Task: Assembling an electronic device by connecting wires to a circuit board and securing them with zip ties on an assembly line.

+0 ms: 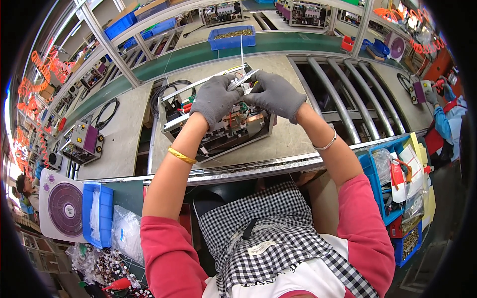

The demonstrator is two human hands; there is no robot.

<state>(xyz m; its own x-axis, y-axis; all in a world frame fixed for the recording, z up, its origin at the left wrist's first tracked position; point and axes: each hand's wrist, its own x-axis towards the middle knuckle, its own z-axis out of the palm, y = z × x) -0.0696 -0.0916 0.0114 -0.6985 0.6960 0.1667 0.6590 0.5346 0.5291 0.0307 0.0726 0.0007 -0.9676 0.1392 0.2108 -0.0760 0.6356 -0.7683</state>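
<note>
Both of my hands wear grey gloves and meet above the far side of an open-topped electrical machine (233, 131). Its metal frame exposes wires, red parts, a circuit board and copper-coloured pieces. My left hand (215, 101) pinches a white strip-like piece (242, 79), whose exact kind is unclear. The fingers of my right hand (279, 95) close at the piece's other end, with a bit of yellow beside them. A thin white strip (242, 49) stands up just beyond my fingers. My gloves hide part of the machine's inside.
The machine rests on a board (290, 134) beside metal rollers (334, 99). A black cable (166, 92) coils at its left. Further left sits a purple-sided machine (84, 141). A blue bin of small brass-coloured parts (231, 37) stands behind. At right are a blue tray (392, 174) and a co-worker's sleeve (449, 116).
</note>
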